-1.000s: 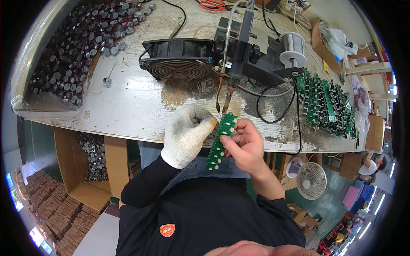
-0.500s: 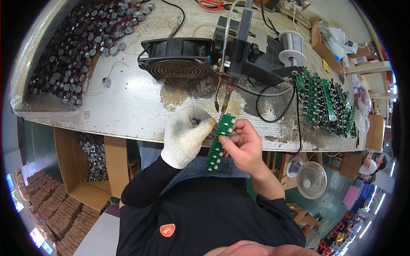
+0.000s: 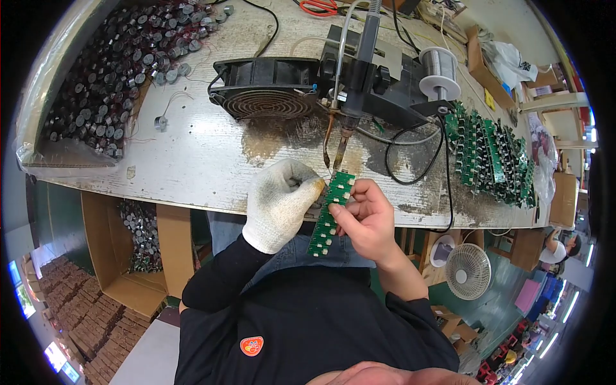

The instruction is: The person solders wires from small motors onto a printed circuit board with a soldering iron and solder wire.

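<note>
My right hand [image 3: 367, 220] grips a long green circuit board [image 3: 330, 221] with small pale parts along it, thumb on its face. The board slants, its far end just under the tip of a soldering iron [image 3: 341, 151] fixed in a stand. A thin curved metal tube [image 3: 328, 138] comes down beside the tip. My left hand [image 3: 279, 202], in a white knit glove with a stained fingertip, is closed in a pinch at the board's left edge. A fine wire [image 3: 326, 179] shows at its fingertips; whatever else lies inside the glove's grip is hidden.
A black fan [image 3: 266, 88] stands left of the iron, a solder spool [image 3: 439, 72] right of it. Small round metal parts with red wires [image 3: 109, 83] fill a box at left. Green boards [image 3: 491, 157] are piled at right. Black cable [image 3: 443, 173] loops over the table.
Hardly anything differs. The board and both hands have stayed almost in place under the iron's tip, with only a very slight shift.
</note>
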`<state>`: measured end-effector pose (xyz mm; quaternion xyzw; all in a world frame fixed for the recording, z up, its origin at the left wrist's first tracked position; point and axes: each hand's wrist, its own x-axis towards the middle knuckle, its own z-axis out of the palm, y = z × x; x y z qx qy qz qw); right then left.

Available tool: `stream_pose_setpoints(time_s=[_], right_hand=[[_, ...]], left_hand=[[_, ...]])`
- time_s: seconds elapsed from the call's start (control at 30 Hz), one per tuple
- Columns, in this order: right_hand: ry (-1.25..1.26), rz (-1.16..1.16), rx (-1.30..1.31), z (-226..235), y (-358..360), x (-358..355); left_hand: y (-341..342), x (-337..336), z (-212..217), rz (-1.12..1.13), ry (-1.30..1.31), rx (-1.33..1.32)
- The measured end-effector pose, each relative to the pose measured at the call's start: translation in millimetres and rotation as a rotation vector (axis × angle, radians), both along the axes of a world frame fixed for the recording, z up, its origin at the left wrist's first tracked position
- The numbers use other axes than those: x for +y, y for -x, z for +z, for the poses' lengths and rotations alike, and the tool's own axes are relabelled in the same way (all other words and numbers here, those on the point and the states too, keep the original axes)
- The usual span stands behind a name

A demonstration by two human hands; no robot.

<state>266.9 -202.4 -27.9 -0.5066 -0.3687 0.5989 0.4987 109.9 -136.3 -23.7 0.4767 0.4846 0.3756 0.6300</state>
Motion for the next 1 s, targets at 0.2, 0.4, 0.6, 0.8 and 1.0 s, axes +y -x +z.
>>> stream_pose_setpoints(time_s=[0.2,0.4,0.6,0.8,1.0], right_hand=[[-0.003,-0.004,0.026,-2,0,-1],[0.002,0.016,-0.008,-1,-2,-2],[-0.002,0.008,-0.007,-1,-1,-3],[-0.008,0.008,0.002,1,-1,-3],[-0.004,0.000,-0.012,-2,-2,-2]], left_hand=[[-1,-2,3,0.026,0.111,-0.082],[2,0,5,-0.043,-0.075,0.014],[0,0,8,-0.034,0.053,-0.055],[-1,0,4,-0.045,-0.034,0.036],[-2,0,3,-0.036,-0.034,-0.006]])
